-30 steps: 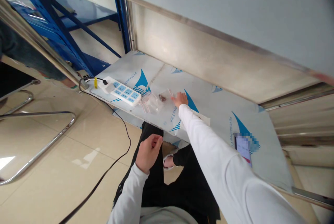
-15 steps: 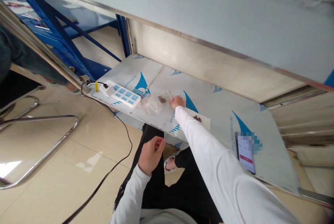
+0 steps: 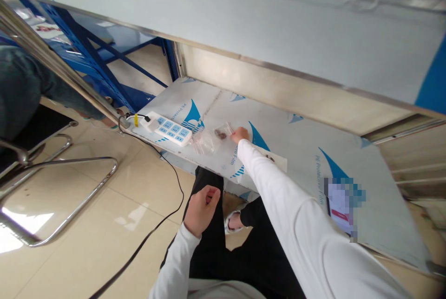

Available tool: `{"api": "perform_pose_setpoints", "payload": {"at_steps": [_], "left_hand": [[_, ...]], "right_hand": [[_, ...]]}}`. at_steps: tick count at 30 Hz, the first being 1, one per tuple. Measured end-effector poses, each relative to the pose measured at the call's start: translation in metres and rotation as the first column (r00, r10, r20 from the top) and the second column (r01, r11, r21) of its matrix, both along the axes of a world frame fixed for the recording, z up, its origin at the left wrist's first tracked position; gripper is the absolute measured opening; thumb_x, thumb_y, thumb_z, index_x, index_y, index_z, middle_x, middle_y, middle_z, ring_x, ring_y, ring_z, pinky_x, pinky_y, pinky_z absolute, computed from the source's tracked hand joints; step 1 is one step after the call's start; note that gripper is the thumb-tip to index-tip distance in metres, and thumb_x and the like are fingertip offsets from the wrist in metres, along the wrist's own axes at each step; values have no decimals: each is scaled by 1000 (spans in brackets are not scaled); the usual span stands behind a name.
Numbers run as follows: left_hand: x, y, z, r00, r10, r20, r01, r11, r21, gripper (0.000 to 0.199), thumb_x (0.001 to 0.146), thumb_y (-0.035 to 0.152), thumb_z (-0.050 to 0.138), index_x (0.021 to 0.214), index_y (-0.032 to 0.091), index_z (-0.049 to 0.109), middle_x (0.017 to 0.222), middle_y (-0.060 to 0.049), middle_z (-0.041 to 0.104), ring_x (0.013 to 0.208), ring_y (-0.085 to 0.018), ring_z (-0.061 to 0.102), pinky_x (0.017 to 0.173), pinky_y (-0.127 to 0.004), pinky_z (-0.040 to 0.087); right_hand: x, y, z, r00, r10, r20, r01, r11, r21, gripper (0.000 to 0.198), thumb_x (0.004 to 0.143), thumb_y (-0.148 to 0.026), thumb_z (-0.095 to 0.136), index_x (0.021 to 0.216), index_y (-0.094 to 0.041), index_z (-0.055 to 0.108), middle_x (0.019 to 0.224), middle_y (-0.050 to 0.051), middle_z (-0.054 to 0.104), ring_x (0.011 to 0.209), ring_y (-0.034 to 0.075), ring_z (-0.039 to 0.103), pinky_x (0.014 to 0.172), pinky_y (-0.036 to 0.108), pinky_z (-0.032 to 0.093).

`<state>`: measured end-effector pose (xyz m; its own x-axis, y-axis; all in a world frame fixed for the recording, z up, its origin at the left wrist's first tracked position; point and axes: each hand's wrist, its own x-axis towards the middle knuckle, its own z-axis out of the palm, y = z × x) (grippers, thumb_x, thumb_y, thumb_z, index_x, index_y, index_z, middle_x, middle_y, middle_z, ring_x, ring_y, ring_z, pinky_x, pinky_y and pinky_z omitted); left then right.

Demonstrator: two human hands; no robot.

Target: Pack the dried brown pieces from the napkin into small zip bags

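Stretched out over the lower shelf, my right hand (image 3: 240,135) has its fingers closed at the edge of a small clear plastic bag (image 3: 228,128). Small dark brown pieces (image 3: 220,134) show through the bag. Just left of it lies another crumpled clear bag (image 3: 205,143). Under my right forearm is a white sheet of paper (image 3: 281,162) with a few dark brown pieces on it, partly covered by the sleeve. My left hand (image 3: 202,210) hovers above my lap with its fingers curled in; whether anything is inside them is hidden.
A white power strip (image 3: 170,131) with a plugged-in black cable (image 3: 153,227) lies on the shelf (image 3: 299,139). Toward the right is a phone (image 3: 338,211), partly pixelated. An upper shelf (image 3: 244,25) overhangs. A metal-framed chair (image 3: 94,185) and another person's leg (image 3: 24,76) are at left.
The camera view has shifted slightly, so the shelf and its contents appear a little lower and farther right. Both hands keep nearly the same pose, the right still at the small bag.
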<state>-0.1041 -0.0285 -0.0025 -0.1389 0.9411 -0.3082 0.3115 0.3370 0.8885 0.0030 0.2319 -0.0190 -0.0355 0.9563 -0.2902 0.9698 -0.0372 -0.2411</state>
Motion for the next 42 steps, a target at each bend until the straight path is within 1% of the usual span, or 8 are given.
{"api": "perform_pose_setpoints", "payload": {"at_steps": [7, 11, 14, 17, 22, 30, 36, 42], "left_hand": [[9, 13, 4, 994, 90, 59, -94, 992, 84, 30, 87, 43, 53, 92, 16, 65, 84, -8, 73, 71, -17, 69, 66, -28, 54], [36, 36, 24, 957, 208, 204, -253, 940, 229, 31, 86, 43, 56, 96, 16, 65, 91, -8, 73, 83, -18, 69, 76, -28, 55], [62, 50, 39, 933, 152, 327, -240, 938, 250, 33, 81, 43, 63, 97, 14, 66, 94, -9, 74, 87, -20, 70, 80, -29, 55], [86, 53, 48, 900, 103, 423, -200, 961, 190, 33, 75, 43, 70, 88, 13, 69, 83, -7, 75, 76, -18, 70, 72, -27, 56], [108, 42, 51, 829, 75, 554, -95, 995, 7, 32, 70, 42, 74, 80, 11, 70, 74, -4, 72, 65, -13, 65, 67, -24, 53], [114, 33, 53, 804, -11, 594, 38, 999, -34, 36, 78, 47, 66, 79, 11, 69, 67, -2, 67, 59, -9, 60, 61, -20, 50], [109, 27, 47, 763, -33, 646, 169, 974, -150, 38, 65, 43, 79, 86, 13, 67, 69, -2, 71, 62, -12, 65, 66, -23, 54], [115, 14, 46, 703, 87, 705, 79, 977, -199, 31, 56, 30, 85, 77, 10, 73, 73, -6, 73, 66, -14, 67, 66, -22, 52]], "right_hand": [[23, -20, 40, 980, -6, -198, 41, 984, 175, 22, 81, -30, 59, 94, -16, 71, 95, 9, 74, 93, 20, 68, 81, 26, 50], [54, -98, 59, 910, 77, -408, 94, 918, 384, 17, 85, -29, 55, 92, -18, 65, 86, 6, 72, 76, 15, 66, 73, 25, 52], [74, -167, 64, 831, 188, -524, 166, 815, 555, 5, 82, -19, 59, 83, -22, 62, 78, 3, 66, 74, 19, 63, 70, 31, 53], [89, -213, 68, 847, 216, -485, 156, 773, 615, 18, 84, -12, 54, 91, -26, 62, 86, 5, 63, 83, 22, 62, 74, 36, 53], [115, -244, 67, 822, 231, -521, 173, 771, 614, 41, 87, -7, 50, 122, -29, 52, 105, 5, 64, 100, 20, 62, 90, 37, 53], [139, -265, 60, 770, 311, -557, 119, 788, 604, 75, 80, -19, 66, 143, -28, 27, 117, 6, 66, 116, 24, 57, 99, 45, 48], [138, -277, 62, 701, 199, -685, 277, 809, 519, 30, 87, -19, 59, 115, -28, 54, 105, 4, 68, 102, 21, 63, 90, 39, 52], [124, -282, 62, 660, 44, -750, 448, 778, 441, 12, 85, -26, 65, 97, -23, 68, 94, 5, 69, 88, 19, 65, 81, 35, 53]]}}
